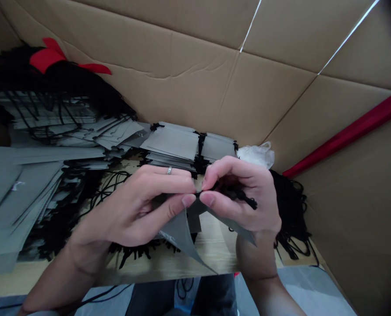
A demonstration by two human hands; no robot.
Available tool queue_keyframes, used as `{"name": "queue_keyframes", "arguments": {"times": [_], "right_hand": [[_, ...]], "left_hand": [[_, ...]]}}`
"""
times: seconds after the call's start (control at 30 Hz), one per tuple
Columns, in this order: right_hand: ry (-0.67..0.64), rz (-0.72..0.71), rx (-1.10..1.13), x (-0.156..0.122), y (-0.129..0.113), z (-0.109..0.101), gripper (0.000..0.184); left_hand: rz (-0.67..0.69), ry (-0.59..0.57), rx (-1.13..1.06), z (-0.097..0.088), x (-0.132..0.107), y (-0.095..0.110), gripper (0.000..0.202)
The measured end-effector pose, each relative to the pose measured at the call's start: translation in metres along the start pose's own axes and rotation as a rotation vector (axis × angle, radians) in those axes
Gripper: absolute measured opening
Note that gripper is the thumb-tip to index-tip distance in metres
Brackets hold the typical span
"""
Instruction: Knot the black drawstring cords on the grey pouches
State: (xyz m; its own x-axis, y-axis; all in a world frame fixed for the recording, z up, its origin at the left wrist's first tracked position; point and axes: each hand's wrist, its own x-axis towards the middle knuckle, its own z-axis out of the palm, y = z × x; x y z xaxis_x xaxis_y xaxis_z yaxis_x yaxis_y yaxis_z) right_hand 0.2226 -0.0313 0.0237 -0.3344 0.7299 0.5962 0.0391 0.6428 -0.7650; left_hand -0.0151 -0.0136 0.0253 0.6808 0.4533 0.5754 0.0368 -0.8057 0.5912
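Note:
My left hand (143,204), with a ring on one finger, is closed in a pinch at the middle of the view. Its thumb and forefinger hold a black cord (246,198) where it meets a grey sheet (180,232) that hangs down below. Directly beside it, my right hand (244,193) pinches the same cord between thumb and fingertip. A knotted cord end sticks out over the right palm. The two pairs of fingertips nearly touch, and the exact spot they grip is mostly hidden.
Stacks of grey sheets with black cords (171,142) line the cardboard wall (182,57). More grey sheets (34,188) pile up at left, below a black cord bundle with a red band (47,59). A clear plastic bag (256,153) and loose black cords (290,210) lie at right.

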Motion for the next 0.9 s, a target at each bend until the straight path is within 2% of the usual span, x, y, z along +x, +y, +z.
{"name": "queue_keyframes", "arguments": {"times": [0.2,0.33,0.5,0.67,0.9], "right_hand": [[0.013,0.032,0.051,0.000,-0.004,-0.005,0.034],[0.015,0.067,0.023,0.003,-0.004,-0.007,0.029],[0.085,0.023,-0.040,0.003,-0.001,-0.001,0.021],[0.155,-0.024,-0.090,0.000,0.002,0.001,0.027],[0.162,-0.030,-0.089,-0.004,0.004,0.000,0.031]], "left_hand": [[-0.013,0.052,0.115,-0.001,-0.001,0.001,0.026],[-0.037,0.064,0.151,0.002,-0.001,0.003,0.025],[-0.043,0.040,0.134,0.006,0.002,0.004,0.021],[0.010,0.079,0.126,0.011,0.001,-0.001,0.026],[0.007,0.033,0.052,0.006,0.001,0.001,0.029]]}}
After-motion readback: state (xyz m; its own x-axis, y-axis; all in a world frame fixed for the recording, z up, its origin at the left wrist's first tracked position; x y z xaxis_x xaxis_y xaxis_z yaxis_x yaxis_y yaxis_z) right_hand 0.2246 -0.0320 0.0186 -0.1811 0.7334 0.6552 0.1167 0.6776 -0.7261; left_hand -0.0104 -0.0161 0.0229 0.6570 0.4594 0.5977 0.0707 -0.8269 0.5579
